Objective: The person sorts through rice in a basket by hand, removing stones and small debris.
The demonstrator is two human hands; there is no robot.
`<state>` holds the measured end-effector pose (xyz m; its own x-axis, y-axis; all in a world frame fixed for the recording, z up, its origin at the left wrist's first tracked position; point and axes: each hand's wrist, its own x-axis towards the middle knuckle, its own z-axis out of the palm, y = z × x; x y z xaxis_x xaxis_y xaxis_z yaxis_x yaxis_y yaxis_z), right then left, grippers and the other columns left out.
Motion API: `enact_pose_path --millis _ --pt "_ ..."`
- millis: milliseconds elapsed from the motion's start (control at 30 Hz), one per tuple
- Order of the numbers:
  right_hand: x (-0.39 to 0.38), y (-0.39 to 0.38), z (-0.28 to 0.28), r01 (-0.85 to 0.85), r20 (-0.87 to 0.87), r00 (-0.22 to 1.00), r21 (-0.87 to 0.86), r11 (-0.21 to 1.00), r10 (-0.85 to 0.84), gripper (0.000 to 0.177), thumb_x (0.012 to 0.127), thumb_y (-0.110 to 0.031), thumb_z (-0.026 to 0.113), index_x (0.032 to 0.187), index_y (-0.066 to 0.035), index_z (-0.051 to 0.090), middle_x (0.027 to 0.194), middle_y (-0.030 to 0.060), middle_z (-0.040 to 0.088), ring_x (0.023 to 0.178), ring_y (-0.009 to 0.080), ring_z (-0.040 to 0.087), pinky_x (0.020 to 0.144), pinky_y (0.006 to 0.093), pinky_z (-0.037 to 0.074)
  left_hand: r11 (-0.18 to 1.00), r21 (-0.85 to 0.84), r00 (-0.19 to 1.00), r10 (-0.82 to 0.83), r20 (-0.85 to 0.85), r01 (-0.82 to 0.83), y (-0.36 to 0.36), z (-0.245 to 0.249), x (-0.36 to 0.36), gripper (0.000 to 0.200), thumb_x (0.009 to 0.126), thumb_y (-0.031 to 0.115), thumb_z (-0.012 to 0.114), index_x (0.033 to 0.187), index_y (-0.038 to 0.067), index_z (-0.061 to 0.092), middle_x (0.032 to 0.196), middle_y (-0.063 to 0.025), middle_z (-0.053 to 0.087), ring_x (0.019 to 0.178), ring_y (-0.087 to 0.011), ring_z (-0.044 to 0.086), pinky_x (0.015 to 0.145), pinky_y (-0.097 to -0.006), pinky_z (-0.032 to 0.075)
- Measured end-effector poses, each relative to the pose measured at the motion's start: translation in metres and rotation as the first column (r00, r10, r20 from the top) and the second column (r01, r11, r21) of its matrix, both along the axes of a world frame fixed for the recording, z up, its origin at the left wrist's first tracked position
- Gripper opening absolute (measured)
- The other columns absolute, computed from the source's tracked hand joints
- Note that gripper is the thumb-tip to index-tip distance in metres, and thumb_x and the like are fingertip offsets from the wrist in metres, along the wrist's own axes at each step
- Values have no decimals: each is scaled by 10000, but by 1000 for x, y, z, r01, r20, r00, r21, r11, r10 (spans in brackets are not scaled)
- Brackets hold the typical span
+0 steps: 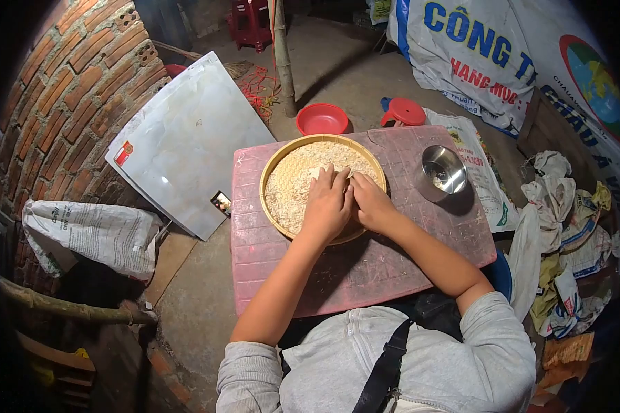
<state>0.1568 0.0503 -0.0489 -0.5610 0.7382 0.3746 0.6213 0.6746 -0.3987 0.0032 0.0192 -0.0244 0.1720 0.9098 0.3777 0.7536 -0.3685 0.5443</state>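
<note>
A round woven tray [267,199] with a raised rim stands on a worn pink table [420,248]. Pale, flaky grain-like material [286,180] covers much of its inside. My left hand [329,199] lies over the material near the tray's middle, fingers pointing away from me and slightly apart. Right beside it, my right hand [372,198] is curled over the tray's right part, its fingers bent. Whatever lies under its fingers is hidden. Both hands are close together, almost touching.
A steel pot [442,173] stands on the table's right side. Beyond the table are a red basin [322,120] and a red lid [406,111]. A large white board [193,138] leans at the left. Crumpled sacks [558,206] lie at the right, and a pole [283,62] rises behind.
</note>
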Motion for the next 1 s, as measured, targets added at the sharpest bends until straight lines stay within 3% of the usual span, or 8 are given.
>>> enact_pose_path --millis 567,667,733,800,833,867,900,1000 --pt "-2 -1 3 -10 -115 993 5 1000 10 384 702 -33 575 1075 31 510 1008 208 532 988 414 529 844 473 456 996 87 1000 -10 24 8 -3 -15 -3 395 959 228 511 1312 50 509 1360 -249 477 1316 -431 400 1121 -532 266" --pt "-2 -1 0 15 -122 992 -27 1000 -19 368 702 -25 581 1063 21 526 1021 208 545 967 417 549 843 476 467 992 122 996 -52 78 42 5 -18 -5 397 939 219 532 1279 14 529 1289 -258 532 1259 -415 464 1096 -494 318" --pt "-1 -1 1 -1 -53 999 5 1000 1 324 721 -5 589 1043 13 561 1003 206 571 953 395 587 824 457 492 974 -190 914 -37 405 123 16 -18 -8 402 959 213 525 1308 13 516 1258 -229 573 1235 -345 505 1073 -414 356" --pt "5 -1 6 19 53 999 -176 984 -10 266 737 -8 628 1001 4 602 958 181 631 902 363 632 796 428 511 924 -276 791 -45 610 265 24 -18 -3 376 1011 217 474 1336 31 506 1242 -132 592 1160 -193 534 989 -306 402" --pt "6 -4 14 51 -31 998 -300 952 -63 216 738 -45 657 950 -16 631 901 177 668 869 364 652 772 433 519 887 -318 754 -51 654 335 19 7 5 376 1020 207 455 1350 32 502 1283 -114 571 1179 -187 516 1005 -306 390" --pt "7 -6 15 65 39 998 -172 983 -59 164 741 -83 673 896 -31 656 838 186 682 824 372 663 741 448 523 872 -326 688 -16 725 365 15 19 13 394 1018 217 463 1357 19 500 1315 -119 552 1195 -192 509 1026 -309 377" --pt "6 -7 22 86 144 988 -178 980 -60 119 724 -93 669 821 -25 671 798 201 675 782 384 663 718 453 527 859 -336 680 -19 733 386 21 12 15 401 1018 222 462 1358 12 500 1336 -122 539 1216 -195 497 1042 -314 365" --pt "8 -1 9 53 114 993 -82 995 -44 68 697 -64 631 734 -15 659 724 211 655 724 373 669 670 450 533 842 -339 607 17 794 420 27 0 21 399 1021 212 448 1354 -2 497 1319 -149 542 1225 -211 495 1047 -316 362"
